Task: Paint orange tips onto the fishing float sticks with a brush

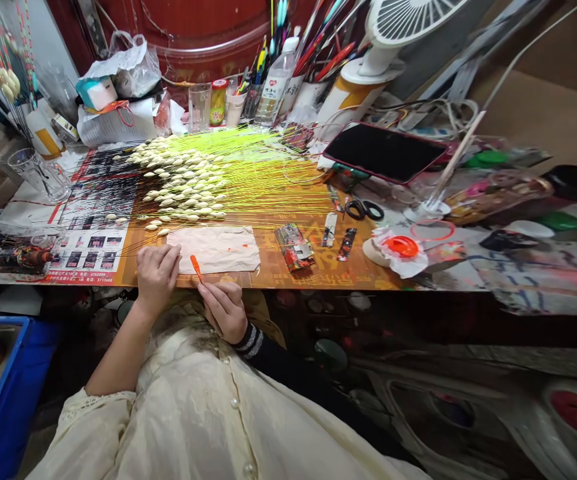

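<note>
My right hand (224,310) is closed in a pinch at the table's front edge, on a thin stick with a bright orange tip (195,265). The tip points up and left over a crumpled pale cloth or tissue (218,248) with a few orange spots. My left hand (158,277) rests at the cloth's left edge, its fingers pressed together; whatever they pinch is hidden. Just beyond the hands lie many cream fishing floats (188,190) in rows, with thin dark stems to the left and yellow-green tips (263,157) to the right.
An open pot of orange paint (402,247) stands at the right, near black-handled scissors (364,210) and a tablet (385,152). A paint-stained box (294,247) lies right of the cloth. Behind are a water bottle (275,83) and white fan (408,23); a glass mug (41,175) stands left.
</note>
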`<act>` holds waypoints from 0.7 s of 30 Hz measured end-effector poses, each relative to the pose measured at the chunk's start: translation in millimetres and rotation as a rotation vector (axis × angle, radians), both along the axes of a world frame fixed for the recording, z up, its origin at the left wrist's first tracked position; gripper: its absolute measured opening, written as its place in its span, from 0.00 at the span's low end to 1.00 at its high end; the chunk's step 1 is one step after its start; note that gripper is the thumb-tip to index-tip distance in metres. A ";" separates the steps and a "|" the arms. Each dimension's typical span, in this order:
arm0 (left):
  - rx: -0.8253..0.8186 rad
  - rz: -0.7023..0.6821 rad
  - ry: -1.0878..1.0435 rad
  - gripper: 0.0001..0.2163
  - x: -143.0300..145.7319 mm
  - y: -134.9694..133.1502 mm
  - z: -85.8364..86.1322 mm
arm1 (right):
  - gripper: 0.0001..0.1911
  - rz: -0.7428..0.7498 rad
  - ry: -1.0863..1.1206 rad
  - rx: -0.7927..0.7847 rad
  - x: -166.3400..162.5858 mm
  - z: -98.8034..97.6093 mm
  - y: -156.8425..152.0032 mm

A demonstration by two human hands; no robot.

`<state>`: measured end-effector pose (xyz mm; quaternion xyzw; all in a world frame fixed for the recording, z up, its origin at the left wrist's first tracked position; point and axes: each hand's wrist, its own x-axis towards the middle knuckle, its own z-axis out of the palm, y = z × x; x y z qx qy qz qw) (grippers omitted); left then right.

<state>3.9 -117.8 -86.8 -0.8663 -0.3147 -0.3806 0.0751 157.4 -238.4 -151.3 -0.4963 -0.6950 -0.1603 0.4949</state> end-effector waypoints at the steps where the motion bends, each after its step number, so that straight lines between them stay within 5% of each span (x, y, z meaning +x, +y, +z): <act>1: -0.001 0.000 -0.001 0.13 -0.3 -0.2 0.1 | 0.30 0.001 -0.004 0.000 -1.1 -0.8 1.1; 21: 0.019 -0.007 -0.008 0.12 -0.7 -0.6 -0.3 | 0.31 -0.004 -0.025 -0.054 -8.7 -1.8 6.6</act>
